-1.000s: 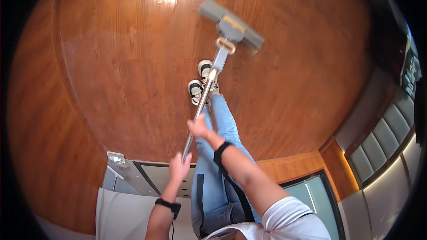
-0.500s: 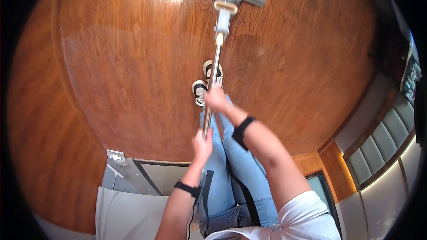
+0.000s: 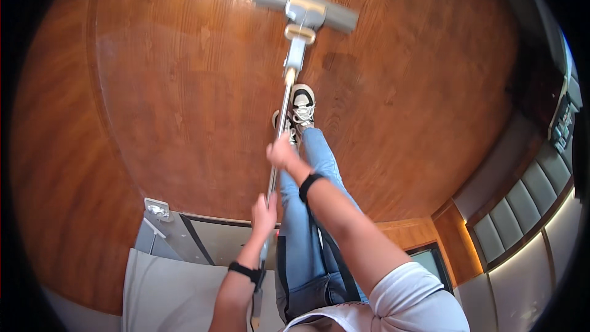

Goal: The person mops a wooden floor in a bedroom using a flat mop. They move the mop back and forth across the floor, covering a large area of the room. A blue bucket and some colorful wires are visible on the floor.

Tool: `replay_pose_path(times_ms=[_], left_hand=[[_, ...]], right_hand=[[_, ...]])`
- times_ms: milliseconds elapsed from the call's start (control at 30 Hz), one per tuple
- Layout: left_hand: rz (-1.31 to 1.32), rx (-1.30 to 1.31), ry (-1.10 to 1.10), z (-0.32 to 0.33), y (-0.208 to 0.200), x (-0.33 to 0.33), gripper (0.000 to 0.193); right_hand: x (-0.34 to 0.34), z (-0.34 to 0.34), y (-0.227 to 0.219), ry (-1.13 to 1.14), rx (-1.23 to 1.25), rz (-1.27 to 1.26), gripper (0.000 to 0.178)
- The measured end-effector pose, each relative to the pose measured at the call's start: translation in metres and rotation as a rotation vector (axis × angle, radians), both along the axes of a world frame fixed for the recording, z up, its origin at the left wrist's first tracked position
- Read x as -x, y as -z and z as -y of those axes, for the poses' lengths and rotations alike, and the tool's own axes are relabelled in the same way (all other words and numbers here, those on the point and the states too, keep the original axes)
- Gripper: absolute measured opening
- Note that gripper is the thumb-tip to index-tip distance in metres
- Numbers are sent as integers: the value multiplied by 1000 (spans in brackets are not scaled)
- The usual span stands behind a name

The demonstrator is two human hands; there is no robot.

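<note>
Across a glossy reddish-brown wood-grain floor [image 3: 203, 104], a wide, flat grey mop head with beige trim [image 3: 305, 11] stretches out ahead on a slim, shiny silver metal pole [image 3: 285, 104]. The right hand's grip [image 3: 283, 150] is closed around the pole partway along; the left hand's grip [image 3: 264, 214] is wrapped around it farther back. Compared with half a second ago, the mop head sits closer to the white-and-black laced sneakers [image 3: 302, 101], its right end now slanting back toward them, and both hands are lower in view. The shift suggests a return pull after a forward push, apparently mid-stroke. Blur leaves the mop head's contact with the floor uncertain.
</note>
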State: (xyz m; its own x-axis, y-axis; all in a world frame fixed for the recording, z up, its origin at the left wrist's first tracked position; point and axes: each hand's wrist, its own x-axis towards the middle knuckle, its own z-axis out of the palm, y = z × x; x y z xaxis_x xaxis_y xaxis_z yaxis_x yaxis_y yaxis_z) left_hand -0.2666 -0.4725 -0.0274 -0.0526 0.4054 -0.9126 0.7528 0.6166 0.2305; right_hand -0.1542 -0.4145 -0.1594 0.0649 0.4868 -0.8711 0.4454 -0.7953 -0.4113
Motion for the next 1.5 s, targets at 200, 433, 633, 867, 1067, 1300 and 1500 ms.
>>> replay_pose_path(times_ms=[200,433,633,867,1067,1300,1500], left_hand=[[-262,95,155,53,-89,51,45],[-163,13,82,-38,-24,25,42],[21,-116,-82,-118,40,12,44],[102,-233,-134,-123,47,103,42],[-96,71,-52,-67,-25,224,39],[-106,40,-95,-121,-29,255,41],[-145,135,38,-165,-51,267,42]], right_hand=[[69,52,-87,11,503,-191,44],[27,-39,-33,73,321,-44,51],[-3,-163,-8,194,295,69,47],[43,-165,50,-1304,-152,-238,25],[232,-11,50,-671,322,50,37],[228,-97,15,-348,521,-252,14],[255,-149,-37,317,654,-21,29]])
